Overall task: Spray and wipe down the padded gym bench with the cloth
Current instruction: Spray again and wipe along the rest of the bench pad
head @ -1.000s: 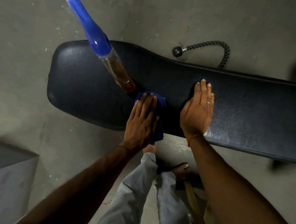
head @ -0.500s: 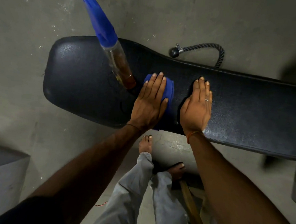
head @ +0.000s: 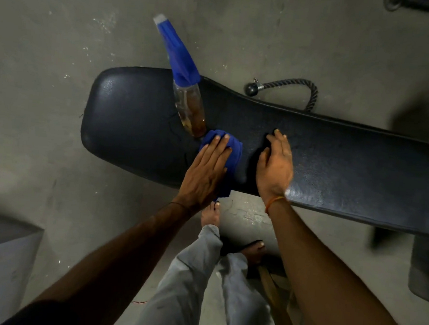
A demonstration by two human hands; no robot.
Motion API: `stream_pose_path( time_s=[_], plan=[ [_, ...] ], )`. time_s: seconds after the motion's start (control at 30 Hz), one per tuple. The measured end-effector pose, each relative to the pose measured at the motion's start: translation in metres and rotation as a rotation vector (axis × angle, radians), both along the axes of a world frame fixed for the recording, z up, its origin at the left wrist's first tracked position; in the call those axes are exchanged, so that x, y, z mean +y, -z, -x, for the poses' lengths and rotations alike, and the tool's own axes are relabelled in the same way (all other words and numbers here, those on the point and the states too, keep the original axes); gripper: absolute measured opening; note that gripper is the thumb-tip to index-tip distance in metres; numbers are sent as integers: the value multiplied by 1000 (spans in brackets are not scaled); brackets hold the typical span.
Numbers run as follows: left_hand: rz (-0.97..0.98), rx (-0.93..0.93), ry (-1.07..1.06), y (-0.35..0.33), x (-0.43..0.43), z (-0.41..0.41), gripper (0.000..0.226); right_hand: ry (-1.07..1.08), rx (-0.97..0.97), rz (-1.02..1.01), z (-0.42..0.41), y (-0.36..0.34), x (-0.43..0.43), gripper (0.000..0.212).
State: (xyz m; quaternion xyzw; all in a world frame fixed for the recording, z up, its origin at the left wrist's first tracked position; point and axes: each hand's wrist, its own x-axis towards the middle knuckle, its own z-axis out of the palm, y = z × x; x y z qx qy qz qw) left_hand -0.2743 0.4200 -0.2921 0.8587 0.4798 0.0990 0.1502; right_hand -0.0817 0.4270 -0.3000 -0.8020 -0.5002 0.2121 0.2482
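Left hand (head: 205,171), fingers straight and together, pressing crumpled blue cloth (head: 230,150) flat on grained black padded bench (head: 347,158), right hand (head: 274,166) resting beside it on edge, fingers relaxed, clear amber-filled blue-capped spray bottle (head: 185,95) upright just beyond cloth.

Floor: bare grey concrete floor (head: 65,40), scuffed and flecked with pale specks.
Rope: a dark braided rope handle (head: 288,85) with a black ball end lay curved on the concrete.
Box: a grey block (head: 2,250) stood at lower left.
Stick: a wooden stick (head: 275,299) slanted along the bottom edge.
Light: dim, shadows soft.
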Motion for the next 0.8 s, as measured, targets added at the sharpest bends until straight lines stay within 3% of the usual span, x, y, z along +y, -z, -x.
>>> stream_pose_path(
  time_s=[0.17, 0.3, 0.43, 0.53, 0.67, 0.8],
  plan=[
    [34, -45, -269, -14, -25, 44, 55, 67, 63, 48, 60, -12, -37, 42],
    [89, -192, -527, -41, 13, 64, 69, 118, 136, 84, 99, -11, -44, 64],
    [132, -353, -520, -71, 62, 58, 103, 180, 139, 98, 112, -10, -37, 83],
    [146, -455, -428, -86, 84, 46, 116, 118, 39, 82, 110, -8, -33, 79],
    [228, -539, -443, -91, 99, 27, 107, -149, -126, 22, 112, 2, -35, 59],
    [245, -566, -560, -93, 101, 27, 81, -252, -197, 5, 111, 9, -41, 59]
  ],
)
